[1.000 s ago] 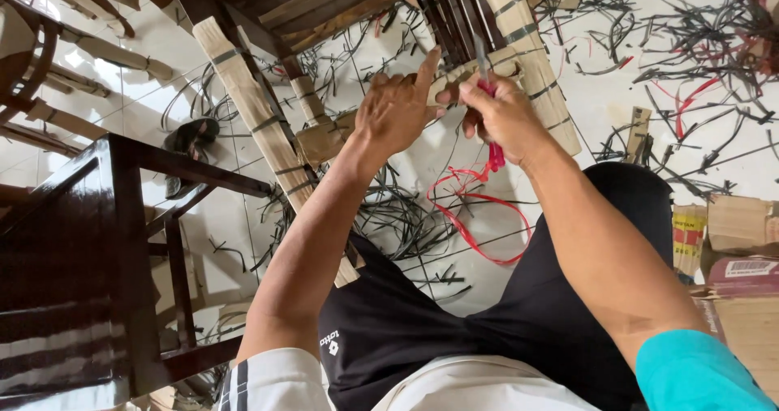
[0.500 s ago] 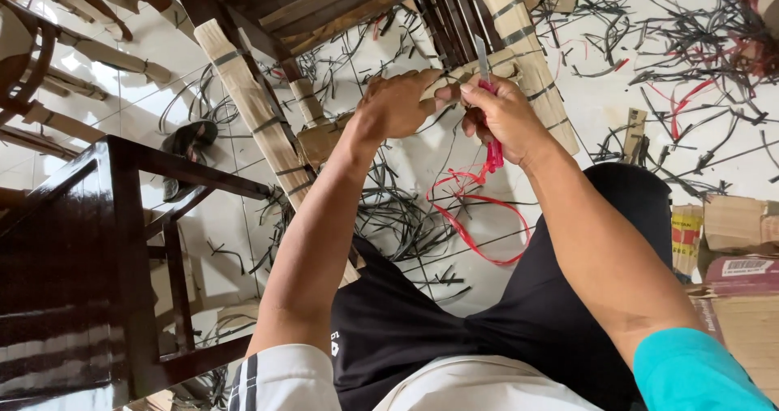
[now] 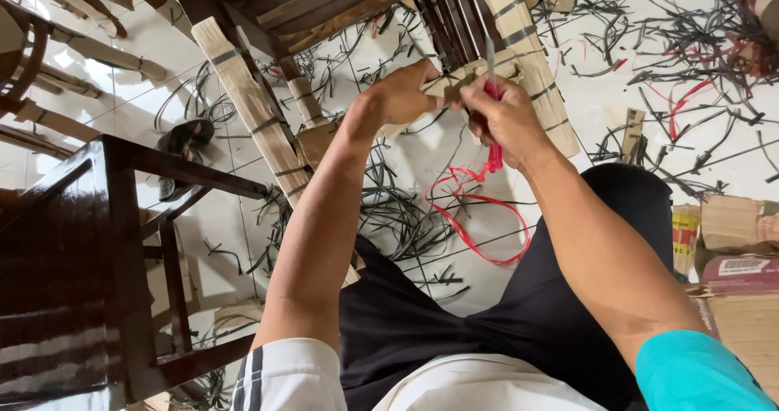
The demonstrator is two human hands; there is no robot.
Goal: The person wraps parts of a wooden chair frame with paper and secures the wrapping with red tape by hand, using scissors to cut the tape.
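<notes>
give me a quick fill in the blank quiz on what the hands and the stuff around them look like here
1. The right hand grips a tool with a ____ handle.
2. A loose loop of red strap lies on the white tiled ____.
3. The left hand presses on a chair part wrapped in ____.
4. The dark wooden chair stands on the person's ____ side.

Missing words: red; floor; cardboard; left

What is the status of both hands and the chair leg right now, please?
Left hand gripping the cardboard-wrapped chair leg. Right hand closed on red-handled cutter at the wrapping. Cut black straps and red strap litter floor below.
</notes>
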